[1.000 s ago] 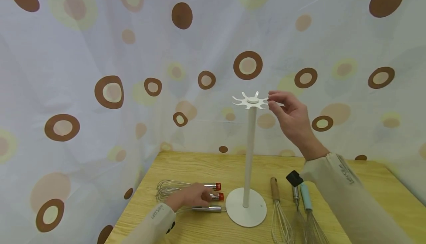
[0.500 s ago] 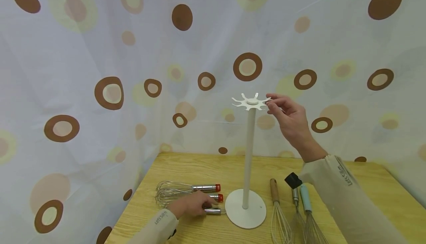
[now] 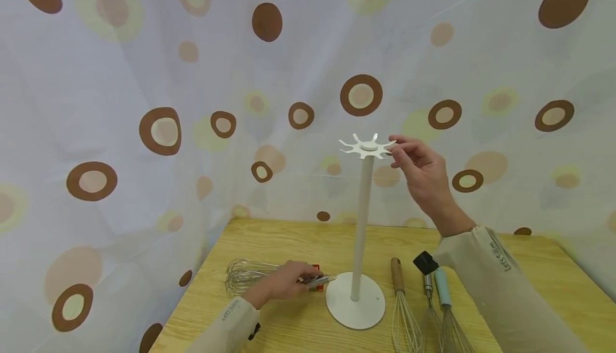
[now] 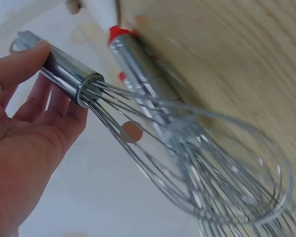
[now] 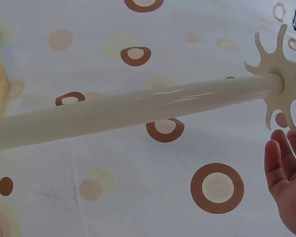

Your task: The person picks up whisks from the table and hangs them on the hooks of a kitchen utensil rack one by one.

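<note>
One metal whisk [image 4: 70,75], left grip [image 3: 287,280] clamped on it, right grip [image 3: 424,174] pinching white stand [image 3: 362,219]

One whisk [image 4: 69,74] is silver, the stand [image 3: 361,224] off-white, the table [image 3: 293,238] yellow wood-grained, the backdrop [image 3: 308,48] brown-spotted.

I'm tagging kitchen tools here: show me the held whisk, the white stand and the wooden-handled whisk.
Held whisk [image 4: 71,76]: left wrist view, metal handle.
White stand [image 3: 361,224]: head view, upright pole.
Wooden-handled whisk [image 3: 398,278]: head view, handle.

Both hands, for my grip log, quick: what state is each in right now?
Left hand: closed, holding a metal whisk.
Right hand: closed, pinching the white stand at its top edge.
</note>
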Available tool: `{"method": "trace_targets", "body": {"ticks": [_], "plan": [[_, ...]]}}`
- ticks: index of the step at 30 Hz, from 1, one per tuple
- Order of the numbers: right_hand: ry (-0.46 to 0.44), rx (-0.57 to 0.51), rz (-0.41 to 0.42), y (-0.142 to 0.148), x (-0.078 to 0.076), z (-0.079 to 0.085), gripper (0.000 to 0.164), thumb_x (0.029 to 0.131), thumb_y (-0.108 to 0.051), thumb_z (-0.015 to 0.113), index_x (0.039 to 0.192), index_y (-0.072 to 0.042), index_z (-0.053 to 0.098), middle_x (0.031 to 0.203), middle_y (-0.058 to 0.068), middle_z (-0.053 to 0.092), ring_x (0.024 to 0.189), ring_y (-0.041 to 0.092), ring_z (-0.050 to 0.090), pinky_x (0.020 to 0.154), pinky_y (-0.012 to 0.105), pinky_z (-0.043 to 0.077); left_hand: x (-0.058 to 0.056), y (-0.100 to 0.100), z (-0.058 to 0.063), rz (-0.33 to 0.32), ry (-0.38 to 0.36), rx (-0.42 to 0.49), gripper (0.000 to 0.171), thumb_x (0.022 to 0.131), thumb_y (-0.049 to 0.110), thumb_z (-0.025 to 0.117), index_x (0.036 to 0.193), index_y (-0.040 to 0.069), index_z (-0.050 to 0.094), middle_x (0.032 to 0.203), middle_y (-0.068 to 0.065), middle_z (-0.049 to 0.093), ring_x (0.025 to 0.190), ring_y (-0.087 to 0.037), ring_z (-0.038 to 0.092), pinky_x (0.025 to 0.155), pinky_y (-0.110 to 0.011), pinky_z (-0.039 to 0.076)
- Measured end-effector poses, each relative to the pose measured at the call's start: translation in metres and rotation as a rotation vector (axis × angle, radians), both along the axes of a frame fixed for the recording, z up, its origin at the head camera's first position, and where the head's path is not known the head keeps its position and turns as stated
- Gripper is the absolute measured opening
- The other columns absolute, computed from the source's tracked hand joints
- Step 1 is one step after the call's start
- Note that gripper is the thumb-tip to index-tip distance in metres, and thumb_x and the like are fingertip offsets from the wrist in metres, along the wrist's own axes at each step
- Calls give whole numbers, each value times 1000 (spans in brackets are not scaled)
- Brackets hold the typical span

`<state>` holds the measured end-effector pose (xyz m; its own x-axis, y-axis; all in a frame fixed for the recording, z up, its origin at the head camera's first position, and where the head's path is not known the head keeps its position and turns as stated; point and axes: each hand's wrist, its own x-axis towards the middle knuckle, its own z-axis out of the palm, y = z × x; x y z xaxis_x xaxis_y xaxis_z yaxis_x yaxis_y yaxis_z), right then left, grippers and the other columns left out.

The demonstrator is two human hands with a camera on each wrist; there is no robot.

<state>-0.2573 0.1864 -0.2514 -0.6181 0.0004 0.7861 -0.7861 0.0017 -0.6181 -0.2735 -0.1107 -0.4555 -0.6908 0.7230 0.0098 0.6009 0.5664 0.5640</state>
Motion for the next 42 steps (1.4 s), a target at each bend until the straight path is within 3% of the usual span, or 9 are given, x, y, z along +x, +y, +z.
{"method": "trace_targets", "body": {"ticks": [6,11,15,21,28,34,42], "plan": [[-3,-3,-28,-1,0,-2,23,94,-1,55,98,22,51,118,3,60,106,19,56,82,17,47,4,10,28,84,-60,281,40,93,4,59,132,12,55,117,-4,61,105,-15,59,82,-25,50],[8,-13,-16,0,0,-2,20,94,-1,56,96,19,54,117,3,60,105,16,57,81,17,48,2,23,59,152,-65,548,43,94,5,58,136,10,51,122,-10,58,109,-23,56,88,-34,49],[26,-32,8,-1,-1,-3,11,93,2,56,93,13,59,116,5,61,102,15,58,79,17,49,1,33,88,157,-57,696,44,93,4,58,136,7,49,122,-13,58,112,-25,56,93,-37,47],[35,-33,-12,0,-1,-4,11,93,1,56,93,11,60,114,4,62,101,14,59,77,17,48,2,45,123,96,-49,808,47,94,0,55,139,5,45,122,-20,58,109,-30,58,89,-37,49],[42,-34,-23,-1,0,-3,12,94,1,55,94,12,59,115,6,61,97,17,59,76,17,47,3,56,150,66,-42,914,48,96,-1,51,143,6,40,124,-21,56,108,-29,59,88,-37,48],[36,-7,-43,-2,-1,-3,13,95,1,53,95,13,57,116,5,60,99,14,58,78,17,47,6,61,163,13,-10,997,45,95,-2,51,140,4,43,120,-21,57,106,-27,60,91,-36,47],[39,2,-58,-3,-2,-3,14,95,0,53,94,13,58,117,4,60,103,14,57,78,18,45,9,61,170,-3,36,996,47,95,-1,52,141,5,42,121,-20,57,106,-27,60,90,-35,47]]}}
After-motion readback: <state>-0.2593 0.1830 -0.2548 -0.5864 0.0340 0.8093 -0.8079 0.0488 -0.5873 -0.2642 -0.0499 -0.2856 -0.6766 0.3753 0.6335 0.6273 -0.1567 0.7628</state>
